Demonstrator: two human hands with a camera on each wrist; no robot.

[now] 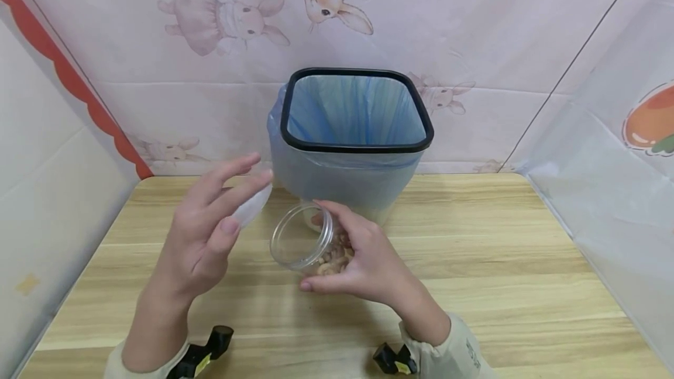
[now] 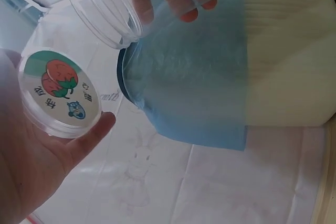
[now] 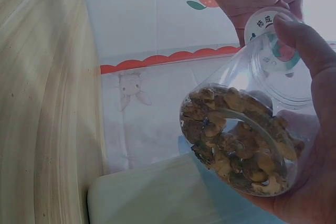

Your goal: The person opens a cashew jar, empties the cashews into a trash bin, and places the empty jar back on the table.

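The left hand is pinching a lid, the right hand gripping a tilted jar; a bin is standing far behind.

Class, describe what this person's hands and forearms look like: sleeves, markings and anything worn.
The left hand and right hand are bare, without gloves. Both arms have pale beige sleeves, the right one bearing a small dark print. At each wrist sits a black device with a yellow label.
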